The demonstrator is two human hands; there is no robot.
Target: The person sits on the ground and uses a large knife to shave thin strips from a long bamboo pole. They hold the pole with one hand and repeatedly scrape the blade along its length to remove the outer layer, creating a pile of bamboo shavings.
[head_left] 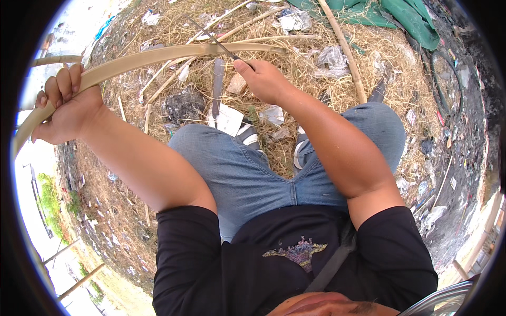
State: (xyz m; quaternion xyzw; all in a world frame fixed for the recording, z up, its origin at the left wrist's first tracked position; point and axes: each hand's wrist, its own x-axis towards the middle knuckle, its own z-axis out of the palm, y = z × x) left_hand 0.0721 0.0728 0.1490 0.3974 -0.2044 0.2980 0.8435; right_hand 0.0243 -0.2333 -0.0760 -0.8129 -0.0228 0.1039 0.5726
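A long, pale split bamboo strip [142, 59] arches from the left rim to the upper middle, its far end down among the dry straw. My left hand [71, 105] is closed around its near part, fingers curled over the edge. In my right hand [261, 81] is a thin, dark-bladed knife [212, 38], gripped by the handle with the thumb along it. The blade crosses the strip near a joint and points up and left; whether it cuts into the bamboo I cannot tell. My right fingers are partly hidden behind the hand.
Dry straw [295, 52] and scattered litter cover the ground. A bamboo pole [342, 50] lies beyond my right knee, below a green sheet [406, 18]. Between my left knee and the strip are a dark lump [184, 104] and a flat grey strip [217, 84].
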